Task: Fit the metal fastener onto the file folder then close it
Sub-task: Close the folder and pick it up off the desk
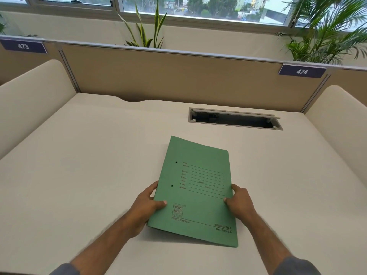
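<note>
A green file folder (200,175) lies closed on the white desk (79,155), its printed cover facing up and two punched holes near its left edge. My left hand (146,205) grips the folder's left edge, thumb on the cover and fingers beneath. On the opposite side, my right hand (239,203) holds the right edge the same way. The folder's near end is lifted slightly off the desk. No metal fastener shows anywhere in the view.
An open cable slot (235,119) is cut into the desk at the back right. Beige partition panels (178,76) wall in the desk at the back and on both sides. Plants (147,26) stand behind the back panel.
</note>
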`<state>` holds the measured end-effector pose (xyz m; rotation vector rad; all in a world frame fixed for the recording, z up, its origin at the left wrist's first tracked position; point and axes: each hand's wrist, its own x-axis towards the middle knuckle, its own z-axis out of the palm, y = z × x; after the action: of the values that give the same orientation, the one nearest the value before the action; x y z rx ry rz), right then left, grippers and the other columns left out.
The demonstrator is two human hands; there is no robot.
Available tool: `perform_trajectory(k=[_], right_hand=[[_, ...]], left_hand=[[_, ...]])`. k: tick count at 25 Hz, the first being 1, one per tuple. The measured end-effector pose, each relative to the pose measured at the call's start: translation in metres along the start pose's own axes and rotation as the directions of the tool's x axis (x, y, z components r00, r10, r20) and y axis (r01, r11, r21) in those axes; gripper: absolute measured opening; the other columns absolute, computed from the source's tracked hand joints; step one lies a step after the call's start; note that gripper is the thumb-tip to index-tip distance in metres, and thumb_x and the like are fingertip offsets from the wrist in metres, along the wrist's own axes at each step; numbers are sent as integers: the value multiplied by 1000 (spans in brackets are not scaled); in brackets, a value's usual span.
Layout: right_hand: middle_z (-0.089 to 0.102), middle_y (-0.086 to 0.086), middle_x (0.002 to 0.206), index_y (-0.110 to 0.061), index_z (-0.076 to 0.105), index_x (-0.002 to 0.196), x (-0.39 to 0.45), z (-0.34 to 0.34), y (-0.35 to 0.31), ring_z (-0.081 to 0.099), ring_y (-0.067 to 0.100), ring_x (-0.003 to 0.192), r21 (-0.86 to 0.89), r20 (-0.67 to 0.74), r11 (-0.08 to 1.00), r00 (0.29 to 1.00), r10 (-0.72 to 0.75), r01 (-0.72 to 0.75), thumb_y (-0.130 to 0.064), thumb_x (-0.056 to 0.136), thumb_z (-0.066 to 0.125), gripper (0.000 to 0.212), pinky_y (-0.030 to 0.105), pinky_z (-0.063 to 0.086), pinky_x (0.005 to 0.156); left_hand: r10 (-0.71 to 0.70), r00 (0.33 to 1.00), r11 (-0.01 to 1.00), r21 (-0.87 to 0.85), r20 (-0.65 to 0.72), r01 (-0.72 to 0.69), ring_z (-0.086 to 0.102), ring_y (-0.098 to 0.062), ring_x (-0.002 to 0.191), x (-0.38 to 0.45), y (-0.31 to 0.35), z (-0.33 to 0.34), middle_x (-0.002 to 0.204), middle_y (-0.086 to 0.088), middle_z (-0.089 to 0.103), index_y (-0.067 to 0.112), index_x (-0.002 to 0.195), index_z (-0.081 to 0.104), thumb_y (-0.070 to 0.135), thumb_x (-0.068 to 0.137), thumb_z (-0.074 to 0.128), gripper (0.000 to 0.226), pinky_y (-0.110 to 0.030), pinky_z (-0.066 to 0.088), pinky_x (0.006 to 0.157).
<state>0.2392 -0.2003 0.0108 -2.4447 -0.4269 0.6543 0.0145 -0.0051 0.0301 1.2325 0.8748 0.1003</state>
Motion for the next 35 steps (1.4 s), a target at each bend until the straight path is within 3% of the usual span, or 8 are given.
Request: perform_trajectory(k=[3,6,10,15,23,27,31,35], right_hand=[[57,18,126,-9,52,130,-1,-4,-1,66,35,101,133,45,991,999,18,-24,-17,83,68,51,47,56,90],[50,17,132,-8,38,142,-4,-10,-5,61,35,109,255,19,966,999,50,-53,-31,84,72,71,48,53,94],[69,13,110,-11,51,130,-16,-23,-23,70,25,90,566,145,821,989,-7,-77,-22,89,68,45,36,55,70],[70,23,108,-7,57,120,-18,-29,-51,58,22,64,717,196,697,961,-197,-3,3,91,58,31,30,41,48],[73,10,92,-8,55,125,13,-17,-94,64,15,63,743,147,669,971,-187,16,9,91,52,38,27,44,51],[71,13,98,-8,47,134,41,-16,-124,65,20,75,696,111,716,980,-166,42,10,90,53,48,28,49,57],[69,19,102,-10,45,141,73,-8,-159,62,20,73,611,98,789,982,-163,70,9,89,55,56,26,49,55],[66,10,92,-8,34,147,103,14,-189,59,15,64,556,89,830,990,-112,44,9,88,56,65,23,46,51]], left_hand=[[43,999,994,-98,-12,-44,76,-32,90,0,-2,5,102,-7,79,46,121,57,-10,89,56,65,-41,62,69],[91,995,974,-203,-39,-97,74,-35,96,0,2,5,107,-10,78,39,131,54,-8,91,57,62,-47,61,76],[154,982,934,-308,-111,-181,73,-34,100,4,16,-2,115,-9,75,35,136,51,-6,94,54,59,-46,63,75],[225,959,905,-327,-170,-270,73,-31,100,17,44,-20,119,-5,74,34,137,53,-4,95,51,56,-44,64,71],[335,872,858,-268,-356,-439,77,-18,77,49,88,-48,89,2,81,27,115,63,-7,87,64,44,-30,62,57],[353,853,853,-242,-385,-462,77,-16,76,75,115,-65,86,5,81,27,111,64,-6,86,65,42,-30,62,58],[358,824,863,-181,-439,-472,77,-17,74,113,147,-90,86,2,80,16,117,63,-5,84,69,40,-29,62,58],[327,818,896,-120,-473,-427,73,-20,75,159,167,-117,98,-11,75,5,121,61,-3,82,71,41,-30,59,62]])
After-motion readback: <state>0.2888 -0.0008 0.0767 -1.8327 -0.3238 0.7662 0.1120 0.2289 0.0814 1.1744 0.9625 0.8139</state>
